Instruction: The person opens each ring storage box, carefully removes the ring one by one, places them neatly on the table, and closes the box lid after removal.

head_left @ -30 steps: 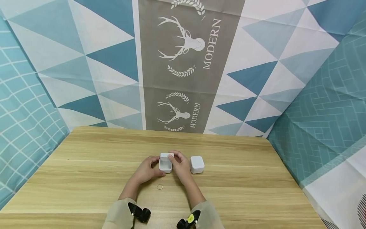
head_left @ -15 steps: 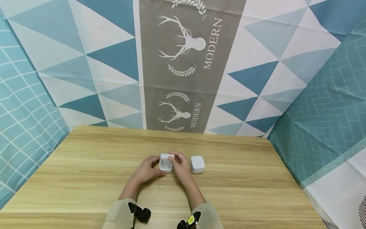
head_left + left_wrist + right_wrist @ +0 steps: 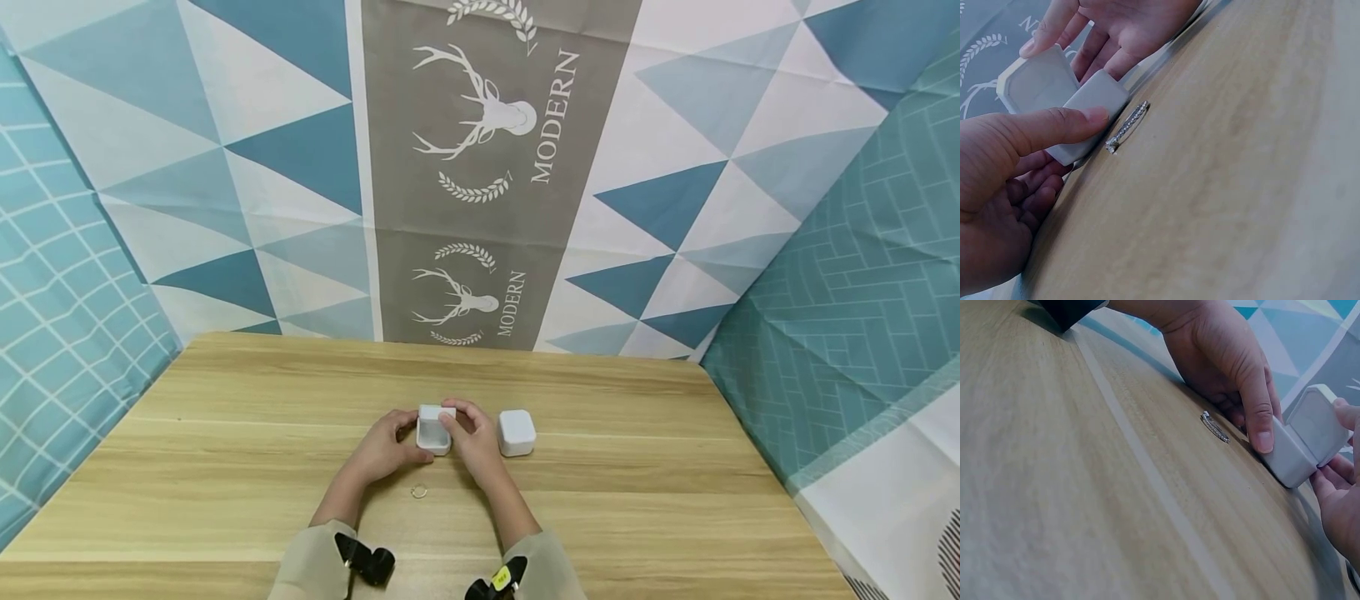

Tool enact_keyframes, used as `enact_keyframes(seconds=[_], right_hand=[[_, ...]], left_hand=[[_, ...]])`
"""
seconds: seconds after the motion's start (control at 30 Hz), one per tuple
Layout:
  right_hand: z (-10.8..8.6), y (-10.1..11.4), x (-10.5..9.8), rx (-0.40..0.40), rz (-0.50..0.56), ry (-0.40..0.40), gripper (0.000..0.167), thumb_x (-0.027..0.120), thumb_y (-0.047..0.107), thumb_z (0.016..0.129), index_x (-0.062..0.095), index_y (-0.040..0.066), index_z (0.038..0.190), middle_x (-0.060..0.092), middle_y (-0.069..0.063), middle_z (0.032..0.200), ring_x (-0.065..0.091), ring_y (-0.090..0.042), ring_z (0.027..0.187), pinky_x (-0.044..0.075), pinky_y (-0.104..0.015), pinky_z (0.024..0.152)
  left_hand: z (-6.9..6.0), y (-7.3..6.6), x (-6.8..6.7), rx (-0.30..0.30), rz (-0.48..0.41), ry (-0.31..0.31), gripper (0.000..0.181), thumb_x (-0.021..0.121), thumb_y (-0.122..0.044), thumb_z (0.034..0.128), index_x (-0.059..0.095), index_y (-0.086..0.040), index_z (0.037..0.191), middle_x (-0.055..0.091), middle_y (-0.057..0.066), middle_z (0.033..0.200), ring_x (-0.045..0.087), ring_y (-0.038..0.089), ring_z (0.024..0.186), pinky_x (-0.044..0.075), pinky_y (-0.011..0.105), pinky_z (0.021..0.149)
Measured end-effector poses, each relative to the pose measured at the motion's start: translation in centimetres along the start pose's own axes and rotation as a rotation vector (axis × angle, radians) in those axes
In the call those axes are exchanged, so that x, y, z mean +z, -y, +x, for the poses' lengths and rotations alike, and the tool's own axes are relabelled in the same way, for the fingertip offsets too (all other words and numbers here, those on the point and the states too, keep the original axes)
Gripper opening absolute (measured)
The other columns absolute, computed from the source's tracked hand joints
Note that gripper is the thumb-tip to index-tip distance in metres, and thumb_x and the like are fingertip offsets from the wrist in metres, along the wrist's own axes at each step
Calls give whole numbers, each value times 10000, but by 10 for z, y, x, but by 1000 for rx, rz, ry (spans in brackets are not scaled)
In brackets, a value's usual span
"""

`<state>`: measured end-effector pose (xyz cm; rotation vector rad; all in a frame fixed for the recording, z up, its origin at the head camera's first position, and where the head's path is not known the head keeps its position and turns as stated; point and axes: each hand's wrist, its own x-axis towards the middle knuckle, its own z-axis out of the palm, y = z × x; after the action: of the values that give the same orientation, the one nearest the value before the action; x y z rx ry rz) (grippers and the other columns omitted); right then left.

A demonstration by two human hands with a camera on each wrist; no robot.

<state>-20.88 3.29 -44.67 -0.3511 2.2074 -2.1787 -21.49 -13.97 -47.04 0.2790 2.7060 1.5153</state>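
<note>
A white ring box [image 3: 433, 435] stands on the table with its hinged lid [image 3: 1041, 80] raised. My left hand [image 3: 386, 447] grips the base from the left, thumb [image 3: 1088, 122] along its front wall. From the right, my right hand [image 3: 471, 435] pinches the lid, thumb on its edge and the other fingers behind. A ring [image 3: 419, 492] set with small clear stones lies on the table in front of the box, apart from both hands. In the left wrist view, the left thumb hides part of the base.
To the right of my right hand stands a second white box [image 3: 517, 432] with rounded corners. The wooden table [image 3: 637, 500] reaches back to a patterned cloth backdrop [image 3: 450, 208], with cloth on both sides.
The raised lid has tipped slightly towards the front under my right hand. My left hand, the ring and the second box have stayed in place.
</note>
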Motion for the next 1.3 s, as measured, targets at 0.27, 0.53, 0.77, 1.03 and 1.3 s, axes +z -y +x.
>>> enact_keyframes(seconds=[0.27,0.53,0.77,1.03,1.3], right_hand=[[0,-2,0,-7,9,7,318,599,101,903,569,-65,1172,555,-206,1273,517,-289,1212,449,-195,969],[-1,-3,-1,-29,8,18,326,597,102,904,560,-74,1176,539,-224,1286,500,-306,1232,424,-319,1040],[0,-4,-1,-37,20,19,321,603,91,898,562,-83,1165,537,-238,1282,490,-321,1245,382,-396,1081],[-1,-5,0,-38,23,11,306,606,76,894,568,-95,1146,541,-249,1273,493,-330,1240,378,-402,1082],[-1,-3,-1,-61,2,13,300,599,71,898,565,-118,1129,542,-264,1260,495,-341,1236,412,-306,1052]], left_hand=[[0,-1,0,2,-24,3,689,841,-195,658,566,5,1256,600,113,1166,523,299,1177,406,474,1035],[-1,0,0,7,-8,0,690,843,-206,655,568,2,1253,596,118,1183,522,307,1180,406,480,1032],[-1,0,-1,4,-12,1,699,842,-209,658,561,3,1262,596,118,1184,517,310,1186,399,485,1037],[-1,-1,-1,-6,-9,-1,706,843,-210,656,558,3,1265,596,116,1186,518,311,1187,399,482,1038],[-1,-1,0,-4,-10,-4,700,844,-218,656,564,-5,1261,597,116,1188,524,311,1182,405,482,1032]])
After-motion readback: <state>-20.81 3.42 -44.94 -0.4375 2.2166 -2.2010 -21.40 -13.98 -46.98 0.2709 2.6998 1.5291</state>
